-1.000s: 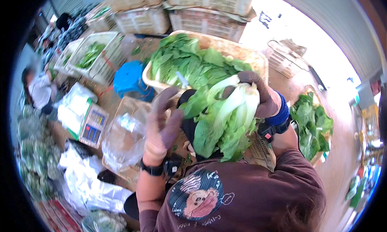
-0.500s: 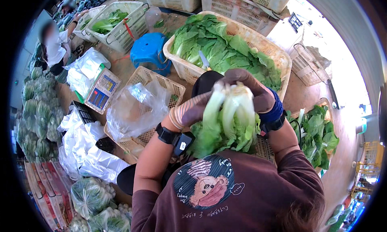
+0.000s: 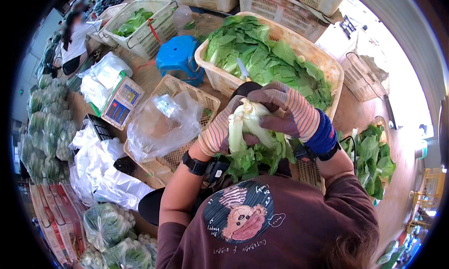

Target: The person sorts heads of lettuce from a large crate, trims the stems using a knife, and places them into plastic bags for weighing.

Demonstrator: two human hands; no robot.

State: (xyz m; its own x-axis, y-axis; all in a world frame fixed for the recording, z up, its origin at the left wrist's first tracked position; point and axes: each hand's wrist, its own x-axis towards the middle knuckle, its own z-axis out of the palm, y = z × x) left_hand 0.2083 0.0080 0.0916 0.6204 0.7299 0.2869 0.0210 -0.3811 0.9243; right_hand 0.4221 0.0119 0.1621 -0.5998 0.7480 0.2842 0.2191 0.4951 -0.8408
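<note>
Close in front of my chest is a head of leafy greens (image 3: 255, 119), its pale cut root end up and its green leaves hanging below. My left hand (image 3: 223, 129), in a striped work glove, is wrapped round its stalks from the left. On the right, my right hand (image 3: 293, 111), gloved the same way, has its fingers closed over the upper stalks beside the root end. Just beyond my hands stands a large cream tub (image 3: 329, 58) full of loose green leaves (image 3: 266, 58). A knife (image 3: 242, 68) lies with its blade on those leaves near the tub's near edge.
At left is a cream crate (image 3: 175, 84) holding a clear plastic bag (image 3: 161, 121). Beyond it are a blue stool (image 3: 179, 58) and a scale (image 3: 120, 105). Bagged vegetables (image 3: 110, 222) lie lower left, and more greens (image 3: 372, 157) at right. A person (image 3: 77, 40) works at far left.
The head of greens has tilted, bringing its root end into view. My left hand has moved up along the stalks. My right hand has turned, its fingers now across the upper stalks.
</note>
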